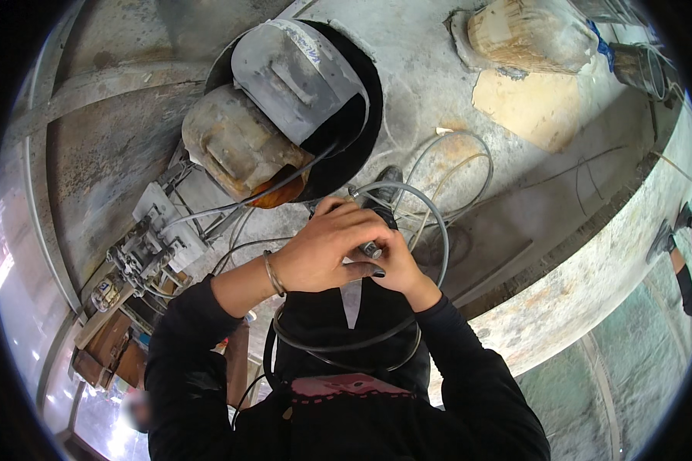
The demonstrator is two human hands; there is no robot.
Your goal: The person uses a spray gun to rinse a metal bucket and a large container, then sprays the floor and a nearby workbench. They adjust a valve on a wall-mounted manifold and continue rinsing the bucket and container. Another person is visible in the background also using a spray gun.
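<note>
In front of my waist, both hands meet at a small metal hose fitting (371, 250), a short cylinder that shows between the fingers. My left hand (324, 244), with a bangle at the wrist, is closed over it from the left, palm down. From the right, my right hand (396, 265) closes its fingers and thumb around the same piece. Most of the fitting is hidden by the fingers. A grey hose (440, 223) starts beside my left fingers, arcs to the right and loops down across my lap. Dark smudges mark one thumb.
A black round tub (373, 92) ahead holds a grey rounded cover (292, 69) and a stained one (234, 138), both with handles. Left stands a metal machine (158, 238). Coiled hoses (488, 154), cardboard (527, 111) and a wrapped bundle (527, 38) lie ahead right; another person's foot (661, 240) is far right.
</note>
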